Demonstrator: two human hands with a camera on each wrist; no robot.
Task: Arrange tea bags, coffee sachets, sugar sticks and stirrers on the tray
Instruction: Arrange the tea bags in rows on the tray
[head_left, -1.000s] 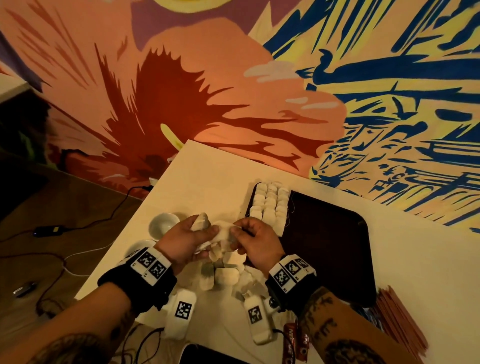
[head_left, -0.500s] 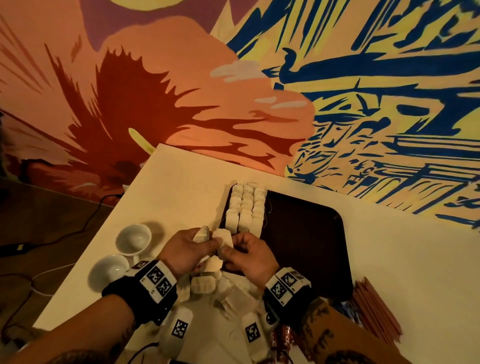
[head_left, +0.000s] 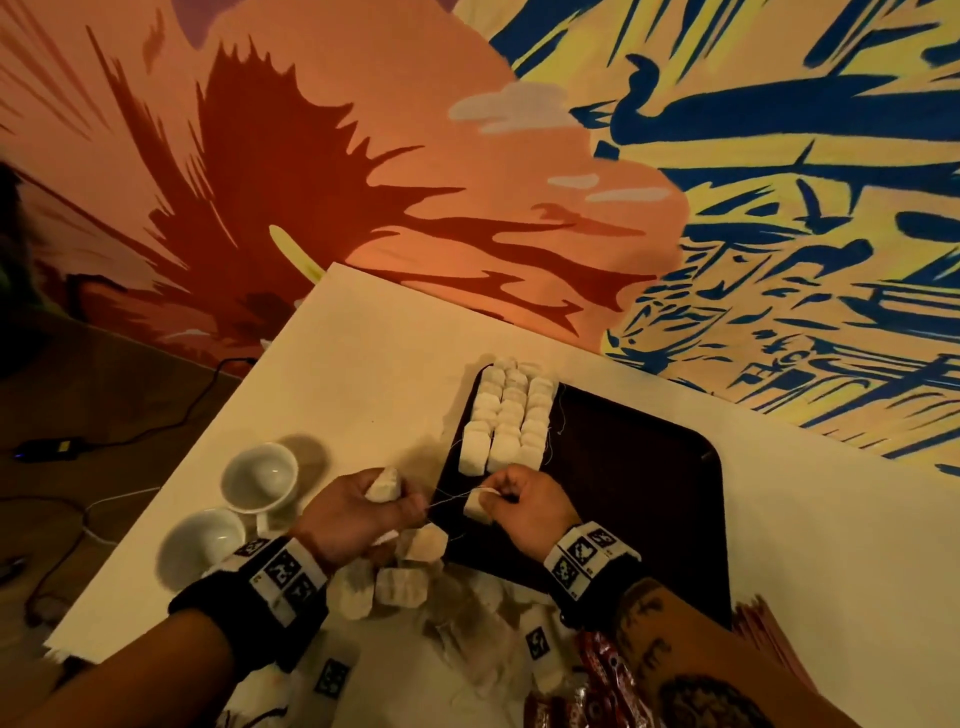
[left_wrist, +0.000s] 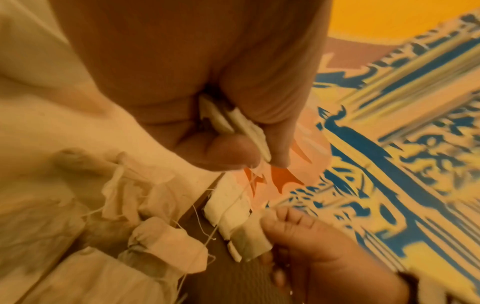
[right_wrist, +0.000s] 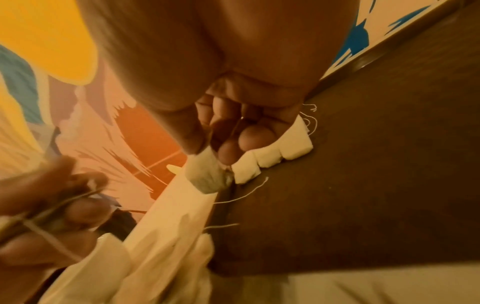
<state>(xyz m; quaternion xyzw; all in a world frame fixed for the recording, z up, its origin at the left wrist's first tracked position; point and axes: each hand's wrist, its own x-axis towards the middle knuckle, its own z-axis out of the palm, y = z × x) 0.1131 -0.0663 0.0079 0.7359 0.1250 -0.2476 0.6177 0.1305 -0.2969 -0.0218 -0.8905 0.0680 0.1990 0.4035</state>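
Observation:
A dark tray (head_left: 639, 499) lies on the white table, with three neat rows of white tea bags (head_left: 511, 415) along its left end. My left hand (head_left: 400, 499) grips a small stack of tea bags (head_left: 384, 486) just left of the tray; they show flat between thumb and fingers (left_wrist: 241, 127) in the left wrist view. My right hand (head_left: 491, 501) pinches a single tea bag (head_left: 475, 506) over the tray's near left corner, below the rows (right_wrist: 272, 156). A thin string stretches between the two hands. Loose tea bags (head_left: 400, 577) are heaped beneath my left hand.
Two white cups (head_left: 260, 478) (head_left: 202, 540) stand left of my left hand. Red sachets (head_left: 597, 675) lie by my right forearm, and reddish sticks (head_left: 769, 639) at the table's right near edge. A painted wall runs behind the table. Most of the tray's surface is bare.
My hands have drawn apart. The right hand has carried one tea bag rightward over the tray, and its string now stretches back to the left hand.

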